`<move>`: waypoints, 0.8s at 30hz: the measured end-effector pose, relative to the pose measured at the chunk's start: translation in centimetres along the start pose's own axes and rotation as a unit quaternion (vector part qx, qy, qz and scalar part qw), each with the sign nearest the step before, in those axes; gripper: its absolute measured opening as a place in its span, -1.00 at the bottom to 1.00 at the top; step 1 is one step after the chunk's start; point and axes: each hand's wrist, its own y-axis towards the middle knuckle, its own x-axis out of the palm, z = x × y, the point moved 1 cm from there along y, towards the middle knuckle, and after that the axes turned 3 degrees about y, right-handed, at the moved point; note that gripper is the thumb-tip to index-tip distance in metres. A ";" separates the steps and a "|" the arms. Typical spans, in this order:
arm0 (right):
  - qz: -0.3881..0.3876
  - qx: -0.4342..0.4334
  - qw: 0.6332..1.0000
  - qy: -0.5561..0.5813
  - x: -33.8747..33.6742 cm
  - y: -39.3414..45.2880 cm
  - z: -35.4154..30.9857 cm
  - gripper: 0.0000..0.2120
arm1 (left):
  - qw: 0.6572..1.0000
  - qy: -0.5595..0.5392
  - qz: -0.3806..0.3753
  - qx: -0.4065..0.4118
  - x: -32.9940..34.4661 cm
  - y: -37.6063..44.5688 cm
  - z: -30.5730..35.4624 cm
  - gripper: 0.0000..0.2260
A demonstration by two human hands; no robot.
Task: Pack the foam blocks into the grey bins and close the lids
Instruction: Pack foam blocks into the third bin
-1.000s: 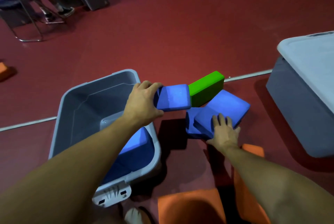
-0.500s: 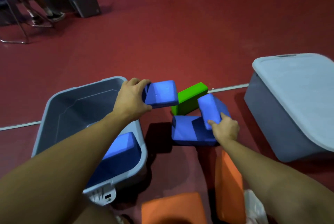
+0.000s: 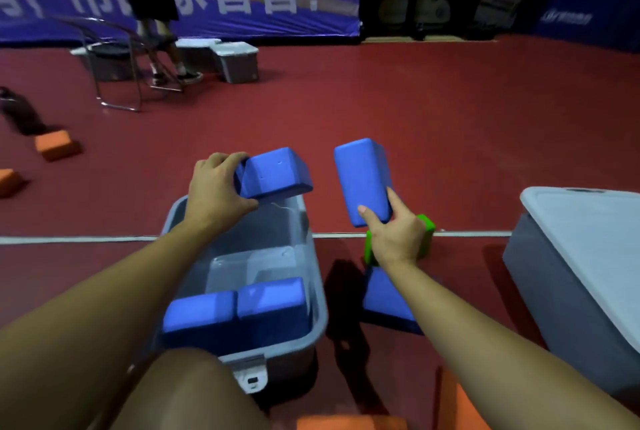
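An open grey bin stands on the red floor in front of me, with two blue foam blocks lying at its near end. My left hand grips a blue block above the bin's far rim. My right hand holds a second blue block upright in the air, just right of the bin. Under that hand a green block and another blue block lie on the floor. A second grey bin with its lid on stands at the right.
Orange blocks lie at the bottom edge and on the floor at far left. A white floor line runs across. A metal chair, a person's legs and more grey bins are at the back by a blue banner.
Both hands have risen with their blue blocks; the left one now hovers over the bin's far rim. The right block was lifted off the floor pile. My view has tilted up.
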 end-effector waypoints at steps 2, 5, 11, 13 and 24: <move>-0.044 -0.038 0.997 0.057 2.6 -0.7 -2.2 -0.43 | 1.000 0.012 0.003 -0.019 -1.2 -0.9 -3.2 -0.32; -0.121 -0.068 0.982 0.131 6.5 -1.6 -4.1 -0.64 | 0.997 0.034 -0.004 -0.063 -2.1 -2.6 -8.2 -0.32; -0.172 -0.069 0.974 0.133 12.5 -2.9 -3.0 -0.67 | 0.990 0.025 -0.053 -0.125 -0.6 -6.0 -16.5 -0.23; -0.196 -0.073 0.972 0.107 13.9 -3.3 -2.0 -0.60 | 0.989 0.022 -0.079 -0.125 0.7 -7.0 -18.5 -0.23; -0.499 -0.061 0.863 -0.048 21.0 0.2 3.1 -0.59 | 0.981 -0.005 -0.191 -0.037 6.9 -7.5 -24.5 -0.26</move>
